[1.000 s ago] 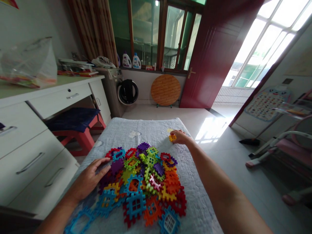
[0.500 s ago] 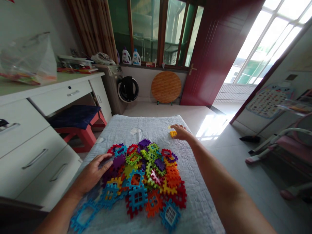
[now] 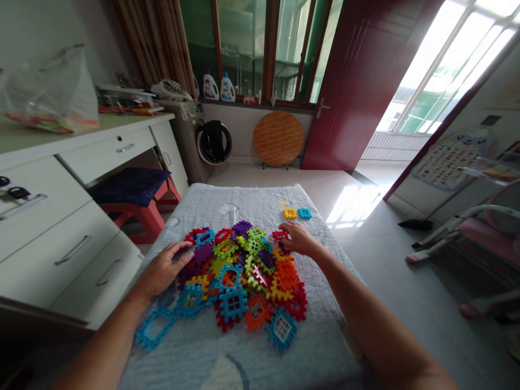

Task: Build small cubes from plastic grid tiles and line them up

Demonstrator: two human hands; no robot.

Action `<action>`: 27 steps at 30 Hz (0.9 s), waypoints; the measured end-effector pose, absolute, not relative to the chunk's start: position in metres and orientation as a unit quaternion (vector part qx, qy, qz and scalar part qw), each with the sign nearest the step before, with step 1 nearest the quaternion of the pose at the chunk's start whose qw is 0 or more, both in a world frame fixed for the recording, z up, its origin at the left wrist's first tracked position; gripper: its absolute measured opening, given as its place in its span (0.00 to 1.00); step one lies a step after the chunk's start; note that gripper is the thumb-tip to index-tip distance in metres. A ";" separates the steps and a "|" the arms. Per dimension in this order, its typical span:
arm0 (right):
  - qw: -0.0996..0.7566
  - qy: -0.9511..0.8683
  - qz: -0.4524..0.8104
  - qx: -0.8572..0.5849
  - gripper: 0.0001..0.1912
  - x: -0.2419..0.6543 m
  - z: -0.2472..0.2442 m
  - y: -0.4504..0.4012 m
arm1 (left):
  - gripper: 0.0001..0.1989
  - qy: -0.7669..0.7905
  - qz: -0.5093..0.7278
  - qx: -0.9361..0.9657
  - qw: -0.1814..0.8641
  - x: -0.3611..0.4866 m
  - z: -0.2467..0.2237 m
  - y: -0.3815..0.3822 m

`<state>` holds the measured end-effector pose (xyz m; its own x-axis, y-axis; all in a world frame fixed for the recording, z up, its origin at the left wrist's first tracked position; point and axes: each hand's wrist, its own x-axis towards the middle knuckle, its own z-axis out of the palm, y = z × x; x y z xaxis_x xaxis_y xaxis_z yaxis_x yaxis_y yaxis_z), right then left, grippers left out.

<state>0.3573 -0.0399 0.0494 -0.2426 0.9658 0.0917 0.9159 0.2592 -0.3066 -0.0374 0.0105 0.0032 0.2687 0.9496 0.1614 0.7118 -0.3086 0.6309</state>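
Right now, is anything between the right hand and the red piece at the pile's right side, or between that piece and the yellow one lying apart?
Nothing visible: the fingers of the right hand are right at the red piece, partly covering it, and only cloth and those fingers show between it and the yellow piece.

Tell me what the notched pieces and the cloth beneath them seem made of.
Notched pieces: likely hard plastic, fairly smooth, judging by solid bright colours and regular toothed edges. Cloth: apparently matte textile, given its soft creases; fibre unclear.
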 end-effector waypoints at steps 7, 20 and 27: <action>0.146 -0.792 0.157 -0.572 0.20 0.367 0.058 -0.065 | 0.28 0.538 0.265 0.768 0.223 -0.038 0.001 0.011; 0.350 -0.715 0.394 -0.460 0.26 0.350 0.037 -0.073 | 0.28 0.539 0.277 0.762 0.228 -0.037 0.002 0.009; 0.223 -0.757 0.251 -0.561 0.19 0.362 0.045 -0.078 | 0.28 0.541 0.286 0.760 0.218 -0.036 0.003 0.008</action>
<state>0.3619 -0.0782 0.0454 -0.2713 0.9609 0.0559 0.7377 0.2449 -0.6291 -0.0365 0.0080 0.0032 0.2519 0.9472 0.1985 0.6978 -0.3199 0.6409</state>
